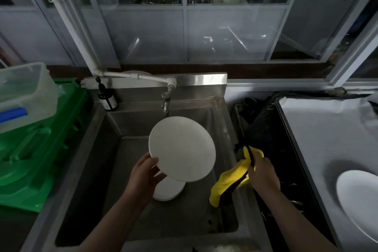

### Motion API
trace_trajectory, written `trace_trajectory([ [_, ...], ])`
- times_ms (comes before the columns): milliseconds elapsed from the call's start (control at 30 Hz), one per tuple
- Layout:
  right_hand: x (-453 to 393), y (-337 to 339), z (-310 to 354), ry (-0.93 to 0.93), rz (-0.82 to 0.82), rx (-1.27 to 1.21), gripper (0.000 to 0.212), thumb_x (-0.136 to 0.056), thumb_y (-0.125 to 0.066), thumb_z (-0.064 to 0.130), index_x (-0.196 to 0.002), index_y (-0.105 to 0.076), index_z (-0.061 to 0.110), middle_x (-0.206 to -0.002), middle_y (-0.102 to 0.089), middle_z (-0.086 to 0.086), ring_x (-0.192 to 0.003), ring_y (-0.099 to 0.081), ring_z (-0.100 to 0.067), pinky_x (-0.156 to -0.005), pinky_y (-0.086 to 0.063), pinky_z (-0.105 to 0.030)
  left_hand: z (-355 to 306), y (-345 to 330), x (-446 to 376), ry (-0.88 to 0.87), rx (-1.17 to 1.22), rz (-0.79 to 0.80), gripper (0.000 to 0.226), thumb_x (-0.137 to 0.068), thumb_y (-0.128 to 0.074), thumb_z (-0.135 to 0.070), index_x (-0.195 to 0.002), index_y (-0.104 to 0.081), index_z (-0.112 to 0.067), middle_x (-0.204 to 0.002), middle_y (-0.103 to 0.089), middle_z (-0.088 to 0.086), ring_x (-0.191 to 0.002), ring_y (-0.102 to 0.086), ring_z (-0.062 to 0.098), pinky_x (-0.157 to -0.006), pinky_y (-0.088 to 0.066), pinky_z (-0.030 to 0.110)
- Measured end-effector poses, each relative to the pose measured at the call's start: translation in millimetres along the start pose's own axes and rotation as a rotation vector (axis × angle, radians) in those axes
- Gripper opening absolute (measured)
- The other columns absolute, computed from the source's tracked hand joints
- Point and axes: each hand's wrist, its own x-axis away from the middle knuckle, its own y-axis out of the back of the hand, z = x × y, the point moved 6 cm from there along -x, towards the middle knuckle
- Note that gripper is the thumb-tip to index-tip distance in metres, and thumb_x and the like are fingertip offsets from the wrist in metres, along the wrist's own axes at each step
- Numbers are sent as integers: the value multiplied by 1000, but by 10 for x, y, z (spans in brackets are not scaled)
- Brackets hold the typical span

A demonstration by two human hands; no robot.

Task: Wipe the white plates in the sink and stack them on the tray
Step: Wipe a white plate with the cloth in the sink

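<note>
Hands point(144, 176) grip plate point(182, 149) (round, plain white), cloth point(231, 180)

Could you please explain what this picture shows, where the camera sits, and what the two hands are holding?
No machine is involved: a person works with bare hands, and the single picture comes from a camera worn on their head, looking down. The left hand grips a round white plate by its edge, lifted over the stainless steel sink. More white plates lie in the basin beneath it. The right hand holds a yellow and black cloth beside the plate, not touching it. On the right stands a grey metal tray with one white plate already on it. Green plastic crates sit on the left.
</note>
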Motion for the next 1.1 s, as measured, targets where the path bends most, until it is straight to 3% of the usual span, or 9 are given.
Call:
trace_trajectory([
  [133,89,-10,-80,-44,18,63,61,-94,-56,22,-150,-34,29,-154,-31,-9,-137,-35,-32,-102,-42,-48,15,-29,-29,0,-22,3,31,-99,-46,-10,-124,-63,-13,-116,-71,12,-97,-70,24,-66,-59,31],
  [267,106,-13,18,2,-7,-21,54,-93,-56,18,-145,-43,20,-148,-43,-9,-133,-42,-31,-104,-41,-44,23,-62,-60,2,-44,4,30,-100,-47,-12,-126,-62,-12,-117,-71,13,-100,-69,25,-67,-58,32],
  [367,131,5,168,51,-4,-190,45,-96,-55,16,-141,-49,17,-139,-52,-5,-126,-51,-27,-98,-45,-37,22,-69,-78,3,-45,-3,27,-100,-48,-13,-122,-62,-9,-114,-71,13,-95,-70,24,-65,-58,32],
  [467,146,15,407,62,35,-356,29,-100,-53,20,-129,-58,18,-115,-60,4,-109,-58,-16,-87,-46,-30,5,-58,-93,-8,-35,-12,20,-100,-49,-14,-112,-64,-10,-105,-72,11,-86,-72,20,-64,-56,32],
  [567,117,-4,633,55,74,-472,13,-99,-55,27,-106,-64,22,-95,-68,5,-95,-66,-19,-80,-53,-38,-19,-39,-93,-22,-46,-3,19,-100,-49,-17,-108,-64,-10,-105,-72,11,-88,-70,21,-69,-54,36],
  [633,123,-3,776,55,110,-539,16,-97,-56,34,-96,-67,23,-87,-70,1,-87,-67,-19,-82,-56,-43,-39,-22,-88,-33,-54,-1,20,-101,-48,-18,-109,-65,-10,-105,-73,11,-89,-70,20,-71,-54,37],
  [867,163,51,1011,77,137,-558,11,-93,-64,30,-90,-70,21,-81,-70,0,-81,-67,-21,-78,-56,-43,-82,71,-68,-49,-56,-11,29,-102,-48,-22,-120,-63,-4,-108,-72,17,-95,-69,27,-75,-55,39],
  [1000,213,83,1074,77,121,-550,9,-93,-65,26,-93,-70,18,-87,-69,2,-84,-63,-14,-73,-51,-31,-130,109,-57,-62,-56,3,16,-100,-50,-19,-100,-62,-8,-89,-70,10,-83,-66,23,-68,-55,36],
  [1100,248,107,1098,61,95,-572,11,-92,-67,24,-91,-70,14,-86,-68,0,-84,-62,-13,-74,-50,-32,-159,138,-78,-87,-77,5,17,-101,-51,-15,-87,-61,-12,-82,-67,6,-78,-63,20,-61,-55,33],
])
